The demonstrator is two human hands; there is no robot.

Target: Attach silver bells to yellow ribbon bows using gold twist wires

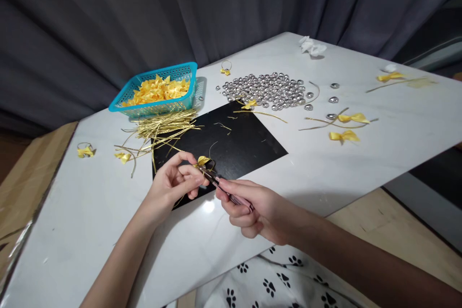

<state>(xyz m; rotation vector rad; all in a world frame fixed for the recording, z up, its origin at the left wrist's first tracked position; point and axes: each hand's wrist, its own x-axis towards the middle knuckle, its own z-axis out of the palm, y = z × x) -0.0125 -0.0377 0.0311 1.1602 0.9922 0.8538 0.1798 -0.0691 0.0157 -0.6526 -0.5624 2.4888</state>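
Observation:
My left hand (182, 180) pinches a small yellow ribbon bow (203, 160) with gold wire, above the near part of a black mat (234, 134). A thin wire end curls up beside the bow. In my right hand (245, 204) is a pair of pliers (236, 197) with pinkish handles, its fingers wrapped round them. The dark jaws point up-left and meet the wire at the bow. Whether the jaws are fully closed is hidden by the left fingertips.
A blue basket (119, 103) holds many yellow bows. Before it lies a pile of gold wires (166, 124). Silver beads (267, 89) are heaped behind the mat. Loose bows (344, 136) and wires lie to the right, and white scraps (312, 47) at the back. A dark curtain (231, 5) hangs behind.

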